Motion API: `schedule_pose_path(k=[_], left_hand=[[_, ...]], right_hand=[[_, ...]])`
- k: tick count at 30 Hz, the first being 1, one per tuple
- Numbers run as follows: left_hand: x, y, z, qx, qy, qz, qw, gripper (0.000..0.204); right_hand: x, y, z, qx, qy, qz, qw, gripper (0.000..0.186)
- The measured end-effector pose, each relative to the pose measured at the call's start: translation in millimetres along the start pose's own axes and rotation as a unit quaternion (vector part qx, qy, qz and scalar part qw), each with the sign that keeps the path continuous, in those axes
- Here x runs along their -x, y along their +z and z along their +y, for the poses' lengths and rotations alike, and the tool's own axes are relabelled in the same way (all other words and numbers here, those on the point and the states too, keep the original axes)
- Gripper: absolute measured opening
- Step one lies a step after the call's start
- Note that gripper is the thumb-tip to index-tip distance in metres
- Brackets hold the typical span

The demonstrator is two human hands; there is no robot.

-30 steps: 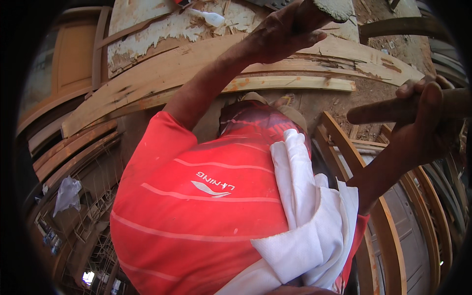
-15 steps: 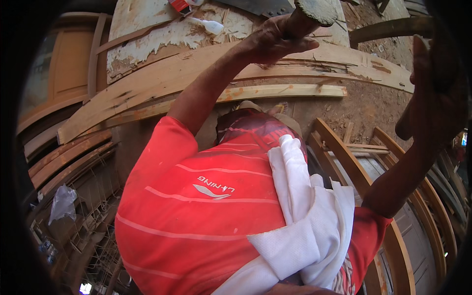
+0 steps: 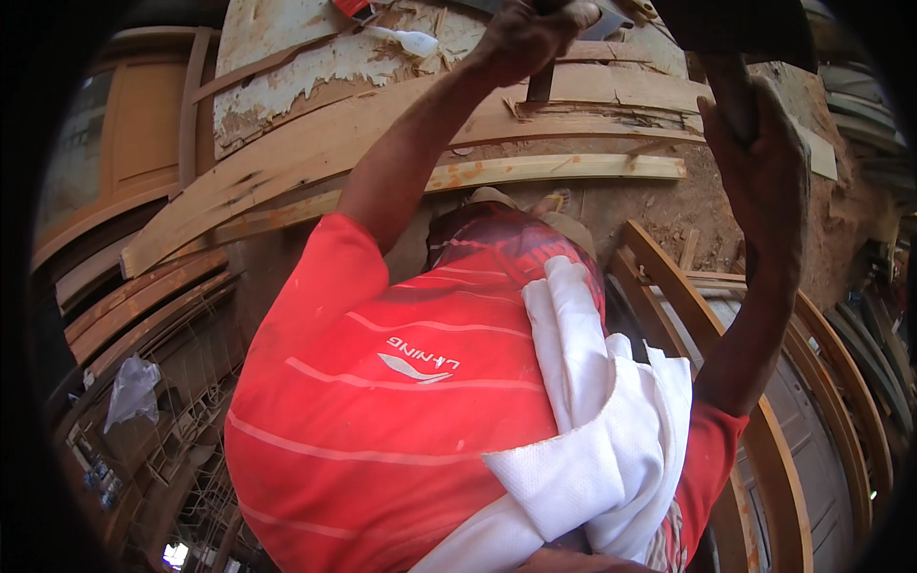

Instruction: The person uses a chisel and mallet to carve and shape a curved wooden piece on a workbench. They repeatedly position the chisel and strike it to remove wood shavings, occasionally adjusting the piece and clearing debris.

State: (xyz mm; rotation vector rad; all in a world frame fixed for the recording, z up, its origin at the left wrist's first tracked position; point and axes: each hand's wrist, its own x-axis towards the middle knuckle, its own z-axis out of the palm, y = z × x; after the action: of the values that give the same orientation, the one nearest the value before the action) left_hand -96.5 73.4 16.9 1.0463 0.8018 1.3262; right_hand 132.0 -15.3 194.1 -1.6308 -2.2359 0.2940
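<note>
Beyond my body, my left hand (image 3: 530, 43) is closed around a chisel (image 3: 541, 84), whose dark shank points down at a long wooden board (image 3: 373, 124). Its upper end is mostly hidden by the hand and the picture's edge. Splintered wood (image 3: 611, 113) shows on the board just right of the chisel. On the right, my right hand (image 3: 769, 158) grips the handle of a hammer (image 3: 734, 91), its broad dark head raised close to the camera and partly cut off.
A narrower wooden strip (image 3: 564, 170) lies on the near side of the board. A peeling pale panel (image 3: 277, 57) with a white bottle (image 3: 416, 43) is behind it. Wooden frames (image 3: 707, 306) stand at right; a door-like panel (image 3: 143, 124) and stacked planks (image 3: 153, 301) are at left.
My right hand has moved left and up, bringing the hammer into view. My left hand has shifted up slightly, and the chisel has turned from its round handle end showing to its shank pointing down.
</note>
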Motion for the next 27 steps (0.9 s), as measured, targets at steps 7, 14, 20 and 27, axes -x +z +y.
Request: schedule_pose_path(k=[7, 14, 20, 27], left_hand=[[6.9, 2.3, 10.1, -0.011, 0.013, 0.043, 0.999, 0.020], [25.2, 6.7, 15.0, -0.112, 0.055, 0.069, 0.990, 0.026], [8.1, -3.3, 8.6, -0.075, 0.040, 0.012, 0.996, 0.022], [22.6, 16.7, 19.8, -0.087, 0.036, 0.016, 0.995, 0.023]], right_hand=[[13.9, 0.8, 12.2, -0.031, 0.071, 0.003, 0.997, 0.028], [20.8, 5.8, 21.9, -0.036, 0.111, 0.012, 0.993, 0.028], [26.4, 7.0, 19.4, -0.056, 0.107, 0.012, 0.993, 0.030], [33.6, 3.5, 18.6, -0.087, 0.147, 0.007, 0.985, 0.030]])
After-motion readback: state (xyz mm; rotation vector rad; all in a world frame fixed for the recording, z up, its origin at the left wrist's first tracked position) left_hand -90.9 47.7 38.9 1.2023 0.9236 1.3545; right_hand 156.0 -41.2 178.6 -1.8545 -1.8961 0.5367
